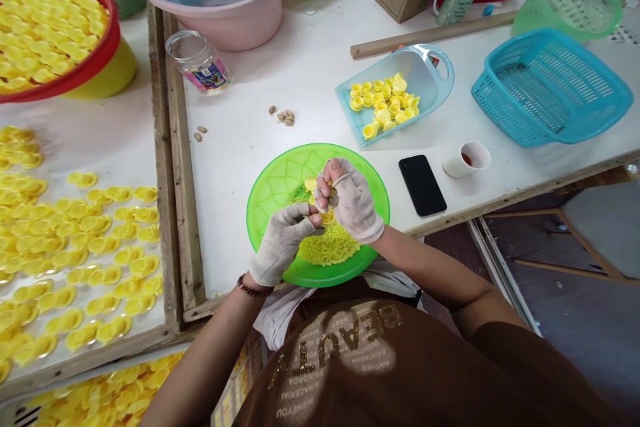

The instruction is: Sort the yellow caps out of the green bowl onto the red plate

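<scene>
My left hand [285,243], in a white fingerless glove, pinches at the rim of a small yellow plastic piece [327,218] with thumb and forefinger. Close above it, my right hand [354,200], gloved the same way, is closed with its fingers curled; what it holds is hidden. Both hands are over a bright green plate [270,180] with a web-like pattern. Many small yellow pellets [330,247] lie heaped in the plate's near part. Another yellow piece [311,184] shows beside my right fingertips, partly covered.
A blue scoop tray [350,117] with yellow cup-shaped pieces [385,103] stands beyond the plate. To the right are a black phone [423,185], a white cup [466,160] and a blue basket [550,90]. Wooden edging [175,167] divides off a surface covered in yellow pieces [80,240].
</scene>
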Demonstrator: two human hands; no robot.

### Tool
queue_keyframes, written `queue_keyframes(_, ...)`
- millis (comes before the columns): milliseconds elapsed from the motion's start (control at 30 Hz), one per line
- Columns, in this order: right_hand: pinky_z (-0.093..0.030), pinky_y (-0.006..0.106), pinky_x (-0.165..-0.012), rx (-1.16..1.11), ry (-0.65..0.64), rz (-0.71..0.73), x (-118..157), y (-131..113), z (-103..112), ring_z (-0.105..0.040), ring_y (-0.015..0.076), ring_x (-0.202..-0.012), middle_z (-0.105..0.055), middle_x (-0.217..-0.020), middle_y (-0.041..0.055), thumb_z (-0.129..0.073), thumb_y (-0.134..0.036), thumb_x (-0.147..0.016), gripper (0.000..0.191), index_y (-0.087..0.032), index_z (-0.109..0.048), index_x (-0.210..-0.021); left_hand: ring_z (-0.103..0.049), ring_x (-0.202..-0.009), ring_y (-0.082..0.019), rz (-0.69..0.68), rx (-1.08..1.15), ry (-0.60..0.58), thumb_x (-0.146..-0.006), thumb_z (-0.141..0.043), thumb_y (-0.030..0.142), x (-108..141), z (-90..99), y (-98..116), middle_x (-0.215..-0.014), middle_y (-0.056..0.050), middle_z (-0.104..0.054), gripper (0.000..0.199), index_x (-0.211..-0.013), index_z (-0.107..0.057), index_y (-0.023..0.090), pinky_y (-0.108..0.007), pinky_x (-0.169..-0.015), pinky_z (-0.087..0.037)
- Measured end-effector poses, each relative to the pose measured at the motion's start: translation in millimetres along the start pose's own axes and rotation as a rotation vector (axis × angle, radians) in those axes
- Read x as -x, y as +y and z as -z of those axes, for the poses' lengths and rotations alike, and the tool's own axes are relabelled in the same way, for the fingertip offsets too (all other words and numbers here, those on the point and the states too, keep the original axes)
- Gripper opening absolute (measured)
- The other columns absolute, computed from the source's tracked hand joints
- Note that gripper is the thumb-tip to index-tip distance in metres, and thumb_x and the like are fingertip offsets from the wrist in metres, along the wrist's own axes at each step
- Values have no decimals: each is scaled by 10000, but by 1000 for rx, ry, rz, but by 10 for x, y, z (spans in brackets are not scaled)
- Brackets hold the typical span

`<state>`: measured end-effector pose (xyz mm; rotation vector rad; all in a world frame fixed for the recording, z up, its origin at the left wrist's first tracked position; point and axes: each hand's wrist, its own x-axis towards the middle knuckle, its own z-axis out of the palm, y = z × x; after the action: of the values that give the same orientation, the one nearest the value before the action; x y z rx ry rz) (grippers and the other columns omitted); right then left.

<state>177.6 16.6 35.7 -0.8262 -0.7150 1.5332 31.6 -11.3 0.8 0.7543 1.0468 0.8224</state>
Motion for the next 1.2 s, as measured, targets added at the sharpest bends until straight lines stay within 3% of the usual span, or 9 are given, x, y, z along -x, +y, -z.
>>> queue_keyframes(167,-248,208,-413,-23,26,-106,-1,-76,105,-350,59,-441,-397,-620,-86,-626,-621,-922,471,-239,-393,-774,-679,-730,-132,43,20,47,-635,-946,363,30,39,-10,-845,-26,-737,321,-865,-810,184,-260,-734,-639)
queue_keyframes(267,-198,217,-409,153,-36,-139,58,-111,304,-310,59,-421,-393,-608,-91,-578,-602,-957,439,-236,-410,-780,-695,-759,-160,49,12,75,-661,-921,401,61,105,18,-905,-48,-755,304,-837,-807,181,-305,-756,-654)
queue_keyframes(400,-384,260,-568,900,-356,-155,194,-130,557,-483,111,-569,-519,-655,-34,-545,-476,-1002,359,-205,-525,-769,-698,-815,-198,-74,-201,138,-758,-839,423,126,192,95,-904,-66,-759,251,-862,-809,195,-327,-781,-641)
queue_keyframes(533,-455,386,-912,1668,-687,-135,286,-68,596,-627,247,-1003,-700,-1031,96,-596,-330,-977,197,-173,-709,-939,-696,-761,-200,-150,-426,191,-775,-811,393,171,195,168,-805,-60,-740,221,-833,-778,182,-306,-729,-614)
queue_keyframes(700,-438,347,-1019,1683,-664,-55,252,40,540,-623,232,-1143,-700,-1171,113,-460,-281,-1045,288,-151,-678,-1181,-704,-741,-174,0,-96,106,-782,-806,444,158,193,201,-787,-59,-715,326,-781,-675,146,-328,-755,-628)
queue_keyframes(867,-448,375,-1023,1779,-718,-115,302,94,484,-626,261,-1147,-676,-1224,136,-458,-294,-1042,329,-151,-652,-1266,-661,-725,-148,-178,-253,185,-819,-766,403,255,314,313,-778,-50,-696,267,-809,-704,144,-274,-721,-577)
queue_keyframes(1000,-476,433,-939,1976,-876,-210,429,231,387,-625,334,-1113,-640,-1254,193,-522,-352,-1007,418,-128,-611,-1349,-684,-734,-162,-332,-293,394,-823,-739,371,300,821,623,-842,-58,-720,250,-929,-705,146,-288,-712,-578)
queue_keyframes(1100,-465,419,-915,2021,-948,-247,488,320,313,-634,328,-1094,-652,-1232,192,-456,-312,-1027,377,-131,-630,-1309,-685,-715,-165,-418,-371,709,-799,-716,305,248,1511,938,-798,-45,-700,213,-920,-679,134,-296,-714,-580)
queue_keyframes(1200,-448,404,-948,1995,-931,-273,498,352,271,-637,314,-1130,-664,-1229,176,-442,-275,-1027,343,-143,-646,-1270,-646,-684,-149,-331,-571,1000,-820,-613,228,84,2213,1225,-720,-21,-644,136,-891,-663,123,-272,-699,-543)
